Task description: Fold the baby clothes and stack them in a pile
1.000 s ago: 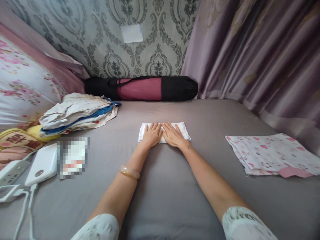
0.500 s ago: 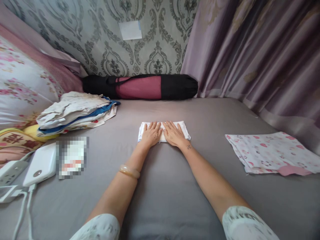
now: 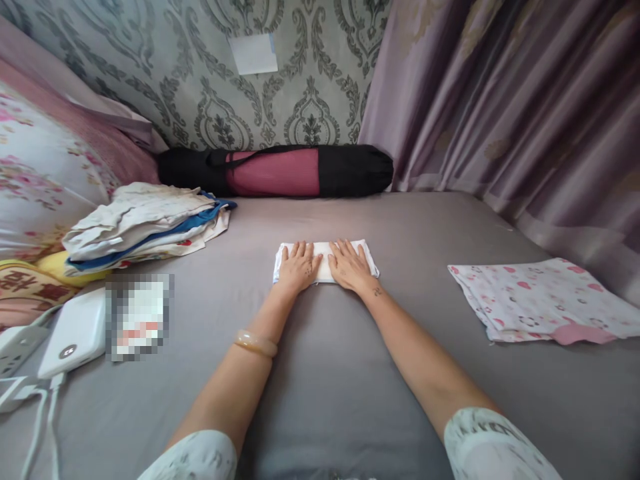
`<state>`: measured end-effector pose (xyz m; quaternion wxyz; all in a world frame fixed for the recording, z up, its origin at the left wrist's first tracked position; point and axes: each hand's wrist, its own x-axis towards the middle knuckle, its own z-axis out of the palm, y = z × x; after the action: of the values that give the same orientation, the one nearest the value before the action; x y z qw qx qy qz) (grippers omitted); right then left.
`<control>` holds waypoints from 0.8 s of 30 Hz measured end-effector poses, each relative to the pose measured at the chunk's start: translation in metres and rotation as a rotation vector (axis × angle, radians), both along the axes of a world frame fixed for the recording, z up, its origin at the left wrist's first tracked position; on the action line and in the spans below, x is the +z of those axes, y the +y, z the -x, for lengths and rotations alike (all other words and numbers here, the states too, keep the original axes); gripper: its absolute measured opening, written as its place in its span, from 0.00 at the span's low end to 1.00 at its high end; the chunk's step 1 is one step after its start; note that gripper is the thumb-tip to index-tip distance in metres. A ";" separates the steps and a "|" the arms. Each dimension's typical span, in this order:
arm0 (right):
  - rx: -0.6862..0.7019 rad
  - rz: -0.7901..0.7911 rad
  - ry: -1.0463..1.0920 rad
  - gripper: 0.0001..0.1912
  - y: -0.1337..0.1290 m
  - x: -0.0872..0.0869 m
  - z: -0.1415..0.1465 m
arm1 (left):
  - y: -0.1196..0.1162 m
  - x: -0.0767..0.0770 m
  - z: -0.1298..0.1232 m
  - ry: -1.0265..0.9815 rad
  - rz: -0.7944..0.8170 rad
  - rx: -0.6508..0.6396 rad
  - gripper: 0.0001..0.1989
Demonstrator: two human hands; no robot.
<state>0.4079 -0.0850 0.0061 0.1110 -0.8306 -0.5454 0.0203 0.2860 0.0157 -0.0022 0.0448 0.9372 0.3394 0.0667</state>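
A small folded white cloth [image 3: 324,267] lies flat on the grey bed sheet [image 3: 330,373], in the middle of the view. My left hand [image 3: 299,267] rests palm down on its left half, fingers spread. On the right half lies my right hand [image 3: 349,267], also flat with the fingers apart. Parts of the cloth are hidden under both palms, and a narrow strip of it shows between them. Neither hand grips anything.
Folded clothes [image 3: 145,223] are stacked at the left. In front of them lie a white power bank [image 3: 75,330], a power strip [image 3: 17,347] and cables. A heart-print cloth [image 3: 540,300] lies right. A black and red roll bag [image 3: 273,172] lines the wall.
My hands have slid slightly apart on the cloth, so a wider strip shows between them. The whole view has shifted a little.
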 end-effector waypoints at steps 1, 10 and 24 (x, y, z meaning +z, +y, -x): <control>-0.001 0.001 -0.001 0.28 0.000 0.000 0.000 | 0.000 0.000 0.000 0.001 0.001 -0.001 0.31; -0.065 -0.009 -0.014 0.29 -0.002 0.009 -0.003 | -0.001 0.005 0.003 -0.077 -0.104 0.093 0.29; -0.113 0.080 0.004 0.30 -0.003 0.004 -0.014 | 0.009 0.001 0.009 -0.079 -0.016 0.151 0.31</control>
<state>0.4220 -0.0879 0.0104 0.0797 -0.8637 -0.4963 0.0374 0.2775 0.0245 -0.0008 0.0455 0.9059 0.4065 0.1093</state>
